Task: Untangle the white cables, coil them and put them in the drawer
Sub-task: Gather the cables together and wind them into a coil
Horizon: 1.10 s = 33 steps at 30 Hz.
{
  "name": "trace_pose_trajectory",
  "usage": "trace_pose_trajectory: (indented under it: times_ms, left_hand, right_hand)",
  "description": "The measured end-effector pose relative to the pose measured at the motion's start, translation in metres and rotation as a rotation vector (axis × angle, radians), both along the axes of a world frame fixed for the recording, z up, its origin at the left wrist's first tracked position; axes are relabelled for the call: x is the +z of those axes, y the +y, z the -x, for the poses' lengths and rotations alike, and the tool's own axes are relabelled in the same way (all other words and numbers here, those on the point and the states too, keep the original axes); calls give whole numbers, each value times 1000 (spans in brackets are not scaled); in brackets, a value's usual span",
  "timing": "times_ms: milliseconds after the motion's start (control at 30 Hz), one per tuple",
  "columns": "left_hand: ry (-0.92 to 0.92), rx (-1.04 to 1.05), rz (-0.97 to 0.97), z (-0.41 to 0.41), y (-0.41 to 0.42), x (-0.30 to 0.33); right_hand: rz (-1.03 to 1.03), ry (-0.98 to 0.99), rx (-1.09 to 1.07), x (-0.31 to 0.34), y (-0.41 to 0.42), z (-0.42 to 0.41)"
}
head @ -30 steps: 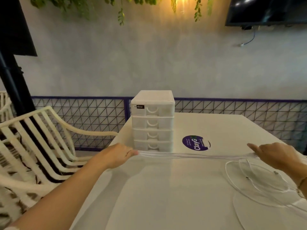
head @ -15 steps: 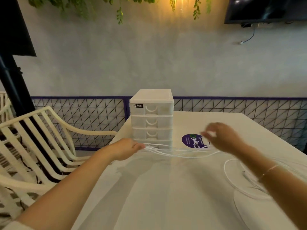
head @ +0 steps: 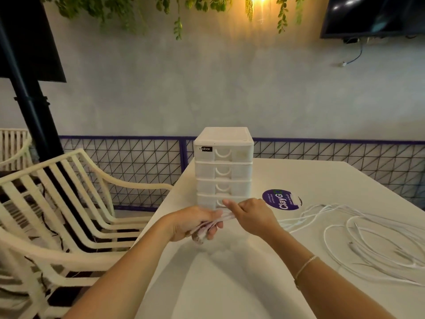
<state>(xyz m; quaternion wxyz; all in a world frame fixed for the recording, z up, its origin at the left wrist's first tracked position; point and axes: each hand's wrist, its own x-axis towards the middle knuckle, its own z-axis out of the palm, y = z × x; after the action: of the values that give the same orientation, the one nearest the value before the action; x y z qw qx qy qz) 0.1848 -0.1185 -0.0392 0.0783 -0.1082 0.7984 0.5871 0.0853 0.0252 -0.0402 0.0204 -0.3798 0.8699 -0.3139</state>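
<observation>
The left hand (head: 195, 223) grips a gathered bunch of the white cables (head: 358, 229), fingers curled round it, just in front of the 4-drawer unit (head: 223, 168). The right hand (head: 249, 215) pinches the strands beside it. The rest lies in loose loops on the bench (head: 230, 284) to the right. The cables look light, limp and smooth, likely to slip and spring open; holding the bundled turns seems surest.

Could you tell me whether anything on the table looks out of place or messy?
Yes: the white cables sprawl in loose, overlapping loops across the table on the right, not yet coiled. The drawer unit stands square, all drawers shut.
</observation>
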Motion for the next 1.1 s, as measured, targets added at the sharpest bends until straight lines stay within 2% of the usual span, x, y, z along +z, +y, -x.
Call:
trace_pose_trajectory:
  times_ms: [100,200,267,367,500,667,900,1000,1033,1100]
  left_hand:
    - [20,79,-106,1,-2,-11]
    - [9,148,-399,1,1,-19]
    - [16,219,-456,3,4,-25]
    - [89,368,-318,12,11,-35]
    - [142,419,-78,20,13,-33]
    - [188,184,135,13,16,-31]
    - [78,36,81,2,32,-29]
    - [0,-46,-38,1,43,-23]
    - [-21,-77,-33,1,46,-20]
    - [-25,-124,98,6,49,-16]
  right_hand:
    - [45,30,-72,-6,2,3]
    - [103,42,-134,-12,4,8]
    - [107,65,-177,-18,5,10]
    - [8,117,-194,-25,7,8]
    - [-125,177,-156,-30,5,8]
    - [-178,266,-132,-29,-2,12]
    - [-189,286,-91,-3,10,14]
    - [-220,322,-32,12,13,19]
    - [-243,322,-7,17,14,21]
    - [-306,311,31,27,17,21]
